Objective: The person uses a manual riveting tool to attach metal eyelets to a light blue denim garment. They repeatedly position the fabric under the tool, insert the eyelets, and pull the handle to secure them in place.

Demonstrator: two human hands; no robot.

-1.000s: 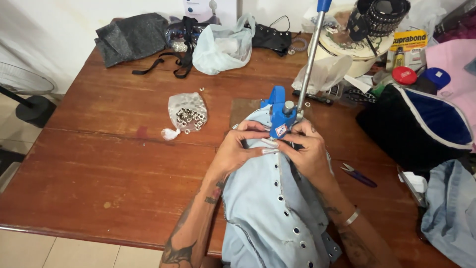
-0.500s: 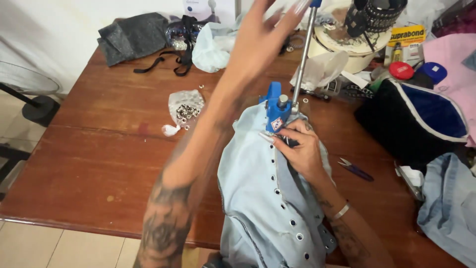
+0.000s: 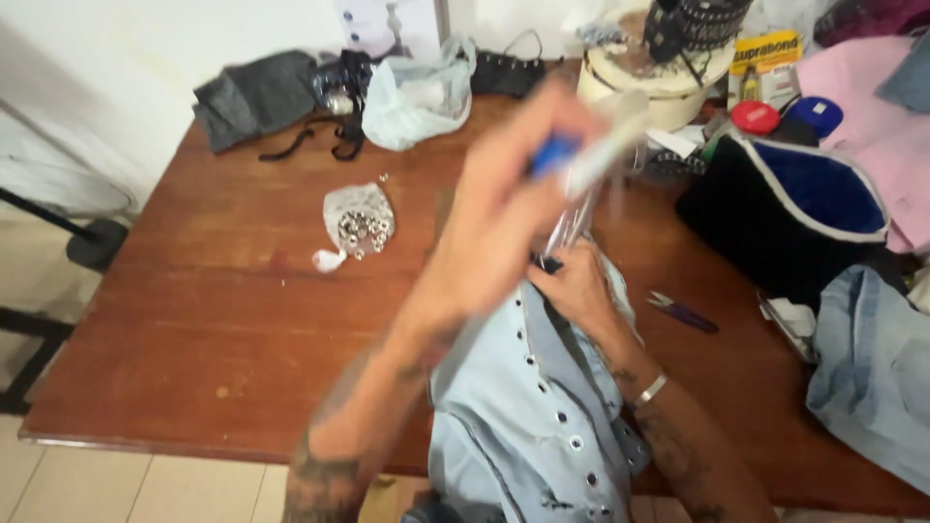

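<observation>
Head view, only one you've got. Your left hand (image 3: 513,203) is up in centre frame, motion-blurred, fingers wrapped round the blue-gripped lever handle (image 3: 581,155) of the press. Grip looks closed around it, but the blur hides the fingertips. Forearm runs from bottom centre up to it and covers part of the garment.

Your right hand (image 3: 578,291) sits just right of centre, below the lever, fingers pressed down on the light blue shirt (image 3: 528,416) at the press base. The base itself is mostly hidden behind both hands; only a dark bit shows at the fingertips. Can't tell if the hand is pinching the fabric or just flat on it. Metal bracelet on that wrist.

Shirt lies at bottom centre, draped over the near edge of the brown wooden table (image 3: 194,320), a row of snap studs running down its front.

Around it:
- clear bag of metal snaps (image 3: 356,225), left of centre, apart from both hands
- purple-handled snips (image 3: 684,312), right of the right hand, lying on the table
- black pouch with blue lining (image 3: 785,223), right side
- pale plastic bag (image 3: 417,92), top centre
- grey cloth (image 3: 254,97), upper left
- denim piece (image 3: 872,378), right edge
</observation>
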